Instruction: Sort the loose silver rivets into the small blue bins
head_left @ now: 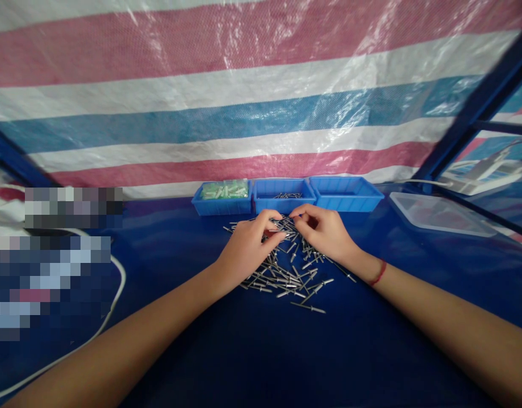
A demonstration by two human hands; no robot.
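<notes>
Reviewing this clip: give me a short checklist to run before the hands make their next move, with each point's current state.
1. Both hands in view: ok; left hand and right hand are at the pile of rivets.
2. Fingertips gripping a rivet: cannot tell; the rivets around them are too small and crowded.
3. Rivets all gathered closely: not ok; one rivet lies apart at the near edge.
4. Bins upright: ok; left bin, middle bin and right bin stand in a row behind the pile.
5. White cable away from the pile: ok; it runs along the left.
</notes>
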